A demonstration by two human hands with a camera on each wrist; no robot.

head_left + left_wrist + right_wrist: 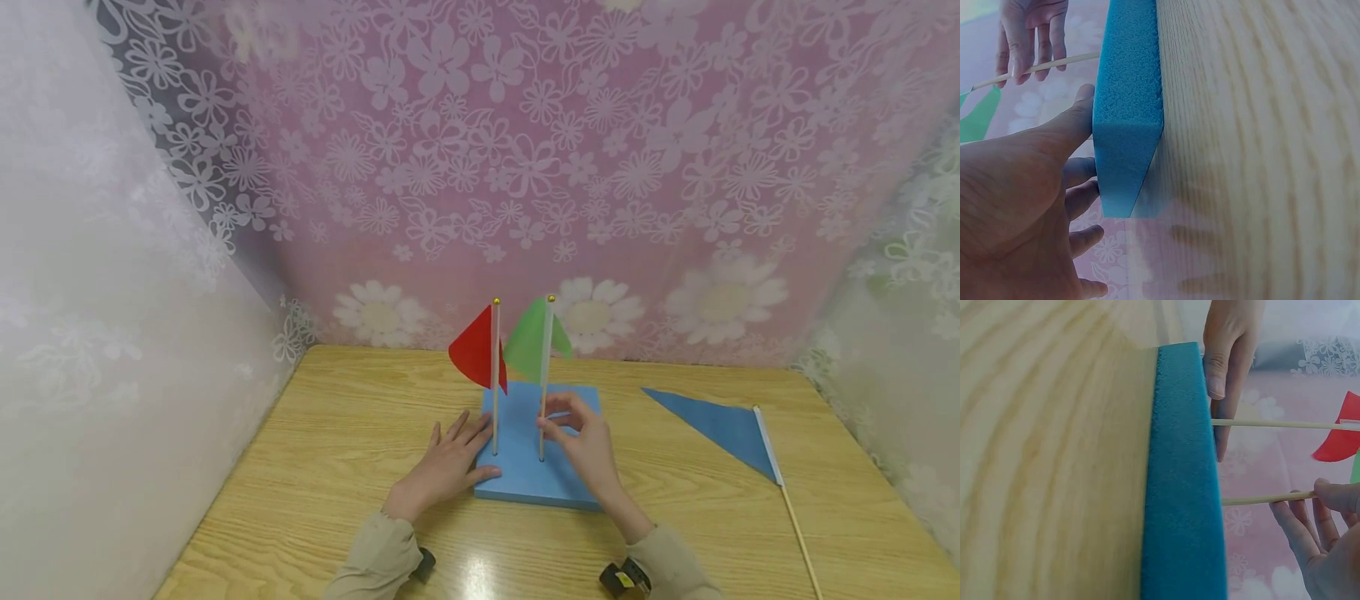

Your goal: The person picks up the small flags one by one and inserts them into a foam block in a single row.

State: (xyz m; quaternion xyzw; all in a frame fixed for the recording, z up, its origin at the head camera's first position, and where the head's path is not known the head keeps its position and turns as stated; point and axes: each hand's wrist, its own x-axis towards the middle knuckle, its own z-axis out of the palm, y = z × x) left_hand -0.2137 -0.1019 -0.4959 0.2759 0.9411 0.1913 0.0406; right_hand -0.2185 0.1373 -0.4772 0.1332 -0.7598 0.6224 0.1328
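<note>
A blue foam block lies on the wooden table. Two flags stand in it: a red flag on the left stick and a green flag on the right stick. My left hand lies flat with straight fingers on the block's left edge, beside the red flag's stick. In the left wrist view its thumb touches the block's side. My right hand pinches the green flag's stick low down, just above the block.
A blue flag on a long stick lies flat on the table to the right of the block. Flowered curtains close the table in at the back and on both sides.
</note>
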